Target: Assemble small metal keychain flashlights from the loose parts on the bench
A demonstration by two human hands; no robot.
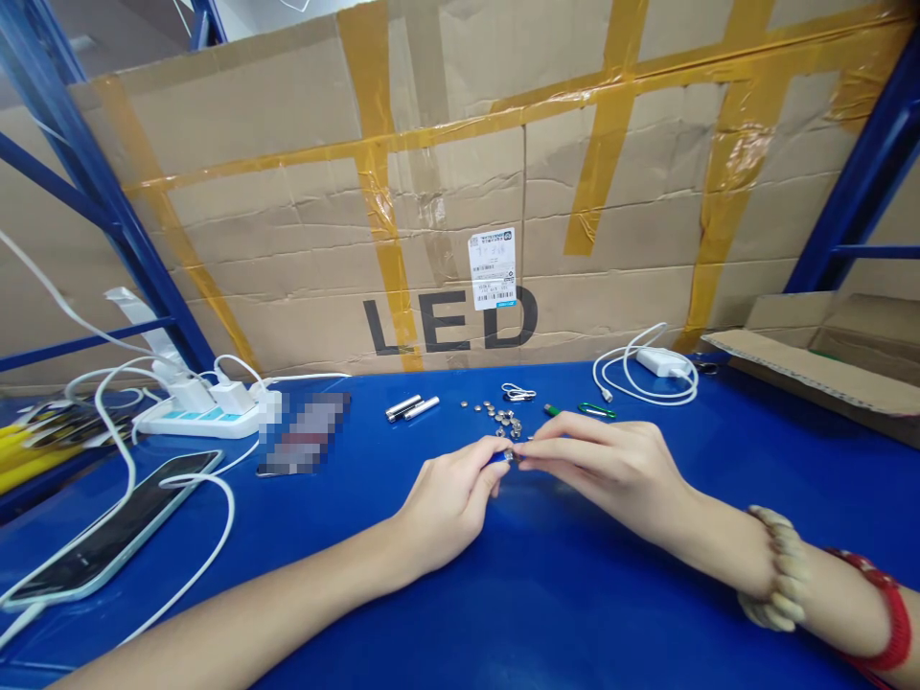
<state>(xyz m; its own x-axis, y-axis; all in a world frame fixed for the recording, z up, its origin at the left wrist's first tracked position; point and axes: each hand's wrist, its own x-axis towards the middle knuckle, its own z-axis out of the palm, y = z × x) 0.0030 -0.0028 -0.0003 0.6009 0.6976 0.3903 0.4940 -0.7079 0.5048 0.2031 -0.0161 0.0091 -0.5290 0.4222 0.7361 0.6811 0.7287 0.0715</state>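
My left hand point(452, 494) and my right hand point(610, 465) meet fingertip to fingertip over the blue table point(546, 594). Both pinch a small metal part point(509, 456) between them; it is too small to name. Just beyond the fingertips lies a cluster of several small button cells point(499, 417). Two silver metal tubes point(411, 407) lie to the left of the cells. A small wire clip point(518, 392) and a green piece point(552, 410) with a green clip point(596, 410) lie behind my right hand.
A phone point(119, 532) on a white cable lies at the left, near a white power strip point(201, 417) with chargers. A white charger with coiled cable point(657, 369) sits at the back right. A taped cardboard wall point(460, 211) marked LED closes the back; an open cardboard box point(819, 369) stands right.
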